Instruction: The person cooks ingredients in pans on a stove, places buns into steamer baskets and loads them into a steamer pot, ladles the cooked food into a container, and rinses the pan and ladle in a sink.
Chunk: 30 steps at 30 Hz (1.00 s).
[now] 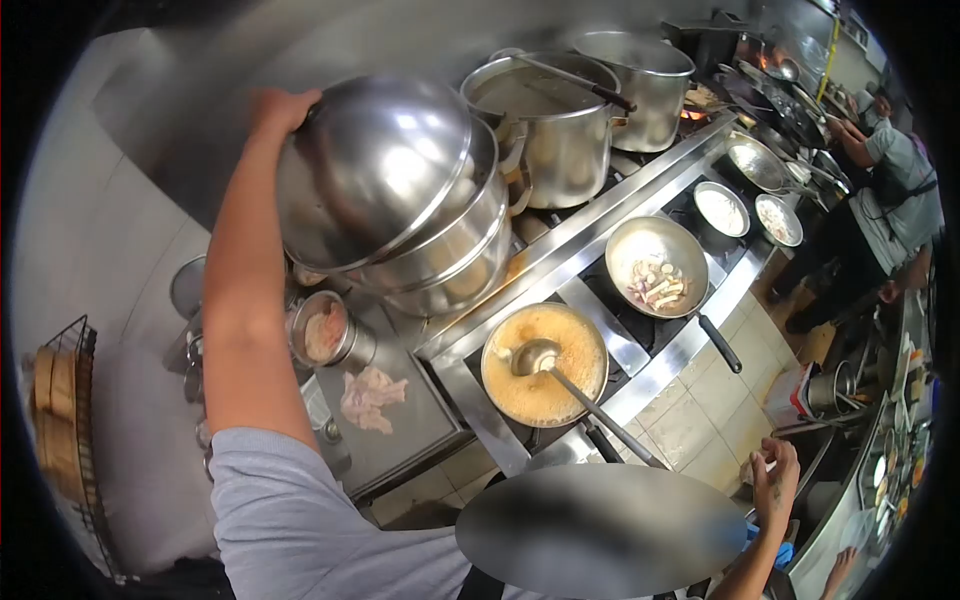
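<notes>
My left hand [284, 108] grips the edge handle side of a big shiny domed lid [375, 165]. The lid is tilted up over a tall stacked steel pot [455, 270]; pale rounded shapes show in the gap at its right side. At lower right, my right hand [775, 478] hangs in the air with loosely bent fingers, and I see nothing in it. Nearest on the stove is a pan of bubbling orange-brown sauce [530, 400] with a ladle [537, 358] resting in it, its long handle pointing toward me.
A frying pan [655, 265] holds sliced pieces. Two large stockpots [565, 150] stand behind. Beside the steel pot are a metal container [322, 330] and a crumpled cloth [372, 398]. A co-worker [880, 200] stands at far right; another person's hand [843, 567] shows low right.
</notes>
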### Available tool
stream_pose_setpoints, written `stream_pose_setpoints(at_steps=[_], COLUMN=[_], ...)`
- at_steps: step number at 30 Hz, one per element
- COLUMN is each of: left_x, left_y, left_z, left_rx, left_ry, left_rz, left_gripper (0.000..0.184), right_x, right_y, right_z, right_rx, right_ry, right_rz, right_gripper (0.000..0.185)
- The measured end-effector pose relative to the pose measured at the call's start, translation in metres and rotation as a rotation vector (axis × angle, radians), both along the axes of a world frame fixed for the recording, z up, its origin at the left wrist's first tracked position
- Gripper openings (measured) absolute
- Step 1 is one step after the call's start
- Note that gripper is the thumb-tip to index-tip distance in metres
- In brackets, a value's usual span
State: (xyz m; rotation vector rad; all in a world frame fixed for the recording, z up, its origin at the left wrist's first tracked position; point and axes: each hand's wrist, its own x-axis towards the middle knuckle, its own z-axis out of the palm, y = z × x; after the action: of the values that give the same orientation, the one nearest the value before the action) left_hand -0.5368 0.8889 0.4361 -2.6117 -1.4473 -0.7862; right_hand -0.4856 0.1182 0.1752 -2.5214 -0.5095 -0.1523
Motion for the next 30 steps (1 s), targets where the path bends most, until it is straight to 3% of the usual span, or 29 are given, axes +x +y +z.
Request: stream_pose_setpoints(at_steps=[6,9,14,18,20,30], left_x=[0.061,0.079,0.084,0.072,0.071,0.073], left_y=[0.029,0.057,0.042,0.02,0.017,0.036], left_z=[-0.021,-0.034,-0.04,-0.033,-0.031,-0.044], left_rx=[-0.012,0.141,-0.022,-0.16,-0.241,-0.186], left_ry=[0.067,0.056,0.071,0.059,0.153,0.091], left_rz=[-0.106,-0.067,-0.161,-0.169,-0.059,-0.091], left_gripper=[0.071,0.067,0.053,0.051,0.056,0.059], right_x=[-0.019,-0.021,-0.019,-0.013,-0.01,-0.009], right_y=[-0.014,-0.021,-0.022,-0.015,-0.017,0.0], right_z=[-0.003,-0.02,-0.029,-0.03,-0.031,-0.024], right_rx=[-0.029,-0.014,-0.043,-0.035,-0.064,0.021], right_ry=[0.041,0.028,0.029,-0.017,-0.044,0.05], right_rz=[-0.114,-0.121,-0.115,-0.069,-0.035,-0.08], right_gripper=[0.026,0.027,0.032,0.033,0.032,0.029])
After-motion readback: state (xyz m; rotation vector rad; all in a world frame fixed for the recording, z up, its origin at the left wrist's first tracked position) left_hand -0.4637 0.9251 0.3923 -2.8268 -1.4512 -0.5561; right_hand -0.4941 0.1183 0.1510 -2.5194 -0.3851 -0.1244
